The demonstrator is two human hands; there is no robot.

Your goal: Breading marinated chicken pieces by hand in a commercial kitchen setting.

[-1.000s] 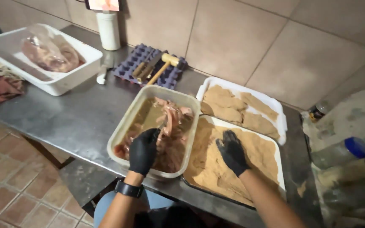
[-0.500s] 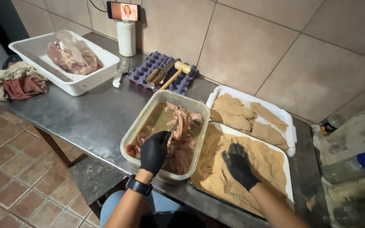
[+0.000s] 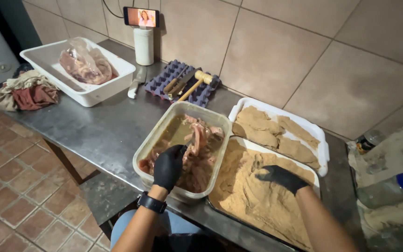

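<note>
My left hand (image 3: 169, 165), in a black glove, reaches into a clear plastic tub (image 3: 150, 144) of brownish liquid and pinches a strip of raw meat (image 3: 198, 137), lifting it from the pile. My right hand (image 3: 281, 178), also in a black glove, lies flat with fingers spread on a breaded piece in the tray of breadcrumbs (image 3: 253, 198). Behind that tray stands a white tray (image 3: 323, 140) holding several breaded cutlets (image 3: 262, 126).
A purple egg carton (image 3: 164, 81) carries a wooden mallet (image 3: 196, 84) and a knife. A white bin (image 3: 85, 95) holds a bag of meat; rags (image 3: 26, 91) lie to its left. A phone (image 3: 141, 17) rests on a white cylinder (image 3: 143, 45). Crumpled plastic bags (image 3: 392, 186) lie at right.
The view has shifted so everything sits lower and closer. My left hand has raised a meat strip higher out of the tub. My right hand stays on the breadcrumbs.
</note>
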